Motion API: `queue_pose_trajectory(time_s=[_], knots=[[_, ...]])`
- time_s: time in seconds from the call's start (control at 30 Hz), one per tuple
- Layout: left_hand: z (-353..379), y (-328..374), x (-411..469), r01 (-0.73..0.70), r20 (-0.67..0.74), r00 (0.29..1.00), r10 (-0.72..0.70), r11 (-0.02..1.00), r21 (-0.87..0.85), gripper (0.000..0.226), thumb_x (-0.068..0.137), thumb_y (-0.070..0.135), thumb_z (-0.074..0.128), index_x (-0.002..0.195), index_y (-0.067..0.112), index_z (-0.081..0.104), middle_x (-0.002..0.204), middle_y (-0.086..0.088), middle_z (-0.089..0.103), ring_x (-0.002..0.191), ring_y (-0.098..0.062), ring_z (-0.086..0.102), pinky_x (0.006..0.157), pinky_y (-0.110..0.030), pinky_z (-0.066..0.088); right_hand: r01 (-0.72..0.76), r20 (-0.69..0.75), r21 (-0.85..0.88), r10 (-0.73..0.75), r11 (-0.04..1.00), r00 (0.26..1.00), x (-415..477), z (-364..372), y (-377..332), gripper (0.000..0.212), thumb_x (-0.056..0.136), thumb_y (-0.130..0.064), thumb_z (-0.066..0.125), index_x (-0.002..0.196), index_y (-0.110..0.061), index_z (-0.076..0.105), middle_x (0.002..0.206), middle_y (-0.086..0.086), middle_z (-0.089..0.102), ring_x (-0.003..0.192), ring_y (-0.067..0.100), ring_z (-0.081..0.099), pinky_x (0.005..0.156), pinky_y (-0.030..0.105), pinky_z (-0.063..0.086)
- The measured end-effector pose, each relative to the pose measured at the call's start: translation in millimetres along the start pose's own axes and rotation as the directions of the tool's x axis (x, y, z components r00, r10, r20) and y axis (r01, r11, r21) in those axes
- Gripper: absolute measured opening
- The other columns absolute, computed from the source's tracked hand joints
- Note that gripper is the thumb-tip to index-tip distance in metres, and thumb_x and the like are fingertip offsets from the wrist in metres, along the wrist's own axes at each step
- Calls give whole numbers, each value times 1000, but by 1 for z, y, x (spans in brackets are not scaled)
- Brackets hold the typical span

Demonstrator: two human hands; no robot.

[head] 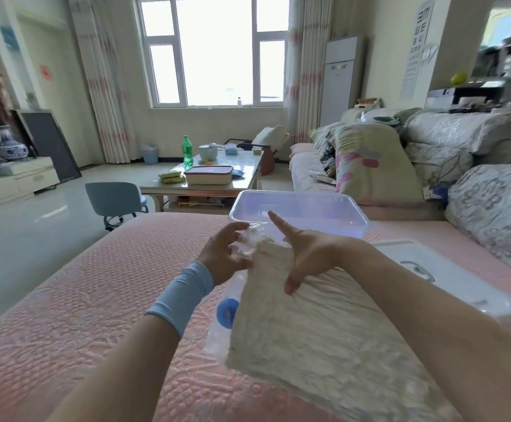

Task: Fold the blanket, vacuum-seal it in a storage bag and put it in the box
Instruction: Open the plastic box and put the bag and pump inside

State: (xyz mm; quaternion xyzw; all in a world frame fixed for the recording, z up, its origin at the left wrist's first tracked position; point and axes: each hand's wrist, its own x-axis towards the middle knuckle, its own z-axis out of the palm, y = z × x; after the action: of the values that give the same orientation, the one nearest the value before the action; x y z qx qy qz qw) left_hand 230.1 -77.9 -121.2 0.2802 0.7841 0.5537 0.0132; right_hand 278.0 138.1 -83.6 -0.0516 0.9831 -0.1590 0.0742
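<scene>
Head cam: left hand [224, 254] grips the crinkly end of the storage bag [221, 334], right hand [309, 254] is spread loose, thumb on the blanket [309, 330] inside. It's lying on the bed [95, 300], right by the clear box [361, 215].

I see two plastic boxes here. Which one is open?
The clear box on the pink bed, with no lid on it. The white box on the coffee table has its lid on.

Home – sofa [370, 166], curtains [101, 86].
</scene>
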Motion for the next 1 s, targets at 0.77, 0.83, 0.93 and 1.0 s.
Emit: queue_pose_trajectory(time_s=[0.77,0.83,0.93,1.0], knots=[[-19,-18,-79,466,309,819,-483,875,133,36,103,32,40,136,22,50,131,-6,54,83,-13,53,69,-22,42,87,-350,-668,-416,739,840,-76,150,-77,83,78,-45,74,151,-24,40,151,11,44,135,25,47,108,56,38],[-9,-22,-79,452,275,823,-497,866,213,39,105,26,35,143,20,42,141,-9,47,86,-19,53,59,-20,41,126,-210,-492,-258,862,943,-79,159,-73,111,81,-56,68,159,-19,-2,165,11,-21,153,31,4,117,56,19],[2,-24,-78,481,301,784,-543,838,258,42,105,26,36,147,23,37,143,-10,45,117,-30,53,66,-25,52,-37,-213,-250,-18,968,977,-89,167,-60,143,68,-70,74,154,-15,-25,151,5,-51,149,28,-26,121,45,8],[9,-29,-78,307,314,795,-520,790,530,43,102,32,44,145,32,41,135,-6,54,114,-25,55,88,-34,50,-165,-176,-284,118,944,977,-96,174,-48,150,59,-83,68,156,-7,-17,165,13,-22,153,28,-11,120,50,6]])
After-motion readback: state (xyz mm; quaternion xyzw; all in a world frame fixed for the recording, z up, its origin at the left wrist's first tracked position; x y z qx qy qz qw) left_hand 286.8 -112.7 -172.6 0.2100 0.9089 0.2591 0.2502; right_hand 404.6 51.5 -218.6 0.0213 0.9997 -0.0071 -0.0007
